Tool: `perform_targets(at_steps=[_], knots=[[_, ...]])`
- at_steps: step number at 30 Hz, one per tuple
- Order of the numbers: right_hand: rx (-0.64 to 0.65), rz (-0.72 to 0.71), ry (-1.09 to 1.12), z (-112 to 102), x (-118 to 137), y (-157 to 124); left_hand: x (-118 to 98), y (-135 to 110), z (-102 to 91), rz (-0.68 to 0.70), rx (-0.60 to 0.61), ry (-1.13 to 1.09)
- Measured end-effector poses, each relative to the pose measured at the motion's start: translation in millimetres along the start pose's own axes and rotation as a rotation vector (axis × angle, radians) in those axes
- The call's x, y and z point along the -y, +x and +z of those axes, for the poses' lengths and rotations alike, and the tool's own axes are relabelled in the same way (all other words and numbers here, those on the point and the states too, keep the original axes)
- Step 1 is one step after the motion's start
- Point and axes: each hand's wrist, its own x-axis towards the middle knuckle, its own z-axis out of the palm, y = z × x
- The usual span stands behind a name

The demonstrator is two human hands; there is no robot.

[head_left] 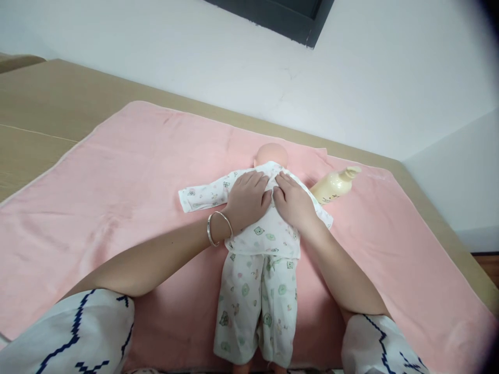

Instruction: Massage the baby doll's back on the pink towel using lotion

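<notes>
- On pink blanket (156, 145): clothed doll (259, 249).
- Left hand (249, 200), right hand (294, 202) flat on its torso (268, 234), fingers extended, gripping nothing.
- Likely light, soft-clothed; best held round the torso.

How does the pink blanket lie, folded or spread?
Spread: the blanket covers a wide stretch of the table, its outer edges showing, with the doll lying on it.

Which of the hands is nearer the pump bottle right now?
Right. The right hand lies on the printed white top, just left of the pump bottle; the left hand lies on the same top, farther left.
</notes>
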Motion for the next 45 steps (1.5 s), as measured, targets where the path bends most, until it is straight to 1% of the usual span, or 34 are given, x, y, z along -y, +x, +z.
perform_targets(at_steps=[2,4,5,7,9,10,11,14,15,19,20,24,25,28,29,30,33,34,35,45], knots=[[0.010,0.008,0.020,-1,-5,4,3,-1,4.1,-0.044,-0.016,-0.022],[0.006,0.008,0.048,-6,-4,3,7,-4,8.4,-0.064,-0.031,-0.056],[-0.016,0.004,0.065,-9,-2,1,8,-5,10.4,-0.068,-0.046,-0.075],[-0.102,-0.014,0.089,-12,3,-4,12,-8,14.1,-0.068,-0.088,-0.117],[-0.186,-0.036,0.085,-11,6,-7,14,-11,17.2,-0.060,-0.127,-0.164],[-0.185,-0.047,0.078,-8,7,-7,15,-13,18.5,-0.055,-0.145,-0.185],[-0.154,-0.050,0.069,-4,8,-7,16,-14,19.5,-0.051,-0.158,-0.202],[-0.011,-0.053,0.057,5,7,-4,18,-16,21.6,-0.050,-0.186,-0.224],[-0.007,-0.057,0.063,7,7,-4,18,-16,21.8,-0.050,-0.190,-0.228],[-0.183,-0.081,0.086,5,7,-5,17,-16,21.3,-0.047,-0.186,-0.243],[-0.189,-0.082,0.079,5,7,-5,17,-16,21.1,-0.046,-0.184,-0.244],[-0.036,-0.074,0.061,9,6,-5,17,-17,21.0,-0.049,-0.180,-0.234],[-0.045,-0.076,0.071,9,5,-5,17,-17,21.1,-0.049,-0.181,-0.233],[-0.216,-0.083,0.099,10,3,-6,17,-17,21.2,-0.051,-0.191,-0.231],[-0.237,-0.086,0.093,10,3,-6,17,-17,20.9,-0.051,-0.191,-0.230],[-0.214,-0.088,0.078,10,4,-6,17,-17,20.5,-0.052,-0.190,-0.229],[-0.028,-0.076,0.017,13,8,-4,16,-17,18.8,-0.054,-0.166,-0.223],[0.010,-0.069,0.003,14,9,-3,16,-17,18.3,-0.056,-0.159,-0.221],[0.022,-0.061,-0.006,15,10,-3,16,-17,17.9,-0.059,-0.154,-0.219],[-0.027,-0.055,0.002,17,10,-4,15,-15,17.6,-0.077,-0.143,-0.219]])
